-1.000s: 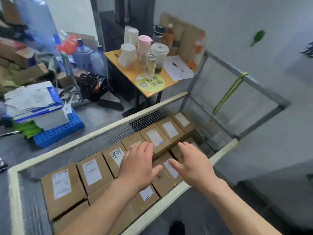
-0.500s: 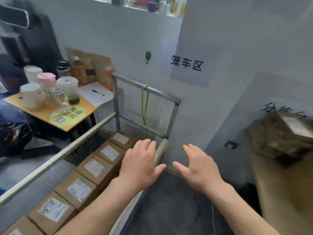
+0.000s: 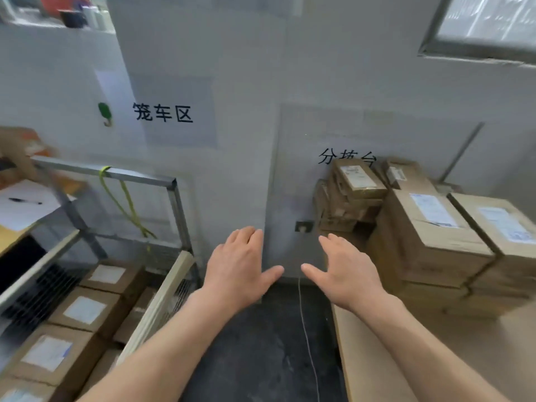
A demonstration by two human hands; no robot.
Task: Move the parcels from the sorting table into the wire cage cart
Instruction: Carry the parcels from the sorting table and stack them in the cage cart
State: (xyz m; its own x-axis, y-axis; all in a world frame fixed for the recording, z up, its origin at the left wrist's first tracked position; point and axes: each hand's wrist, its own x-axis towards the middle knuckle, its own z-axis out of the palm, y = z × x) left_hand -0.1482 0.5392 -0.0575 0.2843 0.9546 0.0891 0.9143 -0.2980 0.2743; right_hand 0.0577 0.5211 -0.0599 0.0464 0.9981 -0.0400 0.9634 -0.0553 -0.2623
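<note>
The wire cage cart (image 3: 162,303) stands at the lower left, its pale rail running up to a metal end frame. Several brown labelled parcels (image 3: 84,311) lie in rows inside it. On the right, the sorting table (image 3: 374,358) carries stacked brown cardboard parcels (image 3: 429,233), with smaller ones (image 3: 356,181) piled against the wall behind. My left hand (image 3: 237,268) and my right hand (image 3: 345,268) are held out flat, palms down, fingers straight, over the dark floor gap between cart and table. Neither hand holds anything.
A grey wall with two signs in black characters faces me. A yellow strap (image 3: 121,198) hangs from the cart's end frame. A yellow side table (image 3: 11,236) with a paper and pen is at the far left. A thin cable (image 3: 304,329) runs down the floor.
My view has swung right, from over the cart toward the sorting table. Both hands have left the parcels in the cart and now hover empty between cart and table.
</note>
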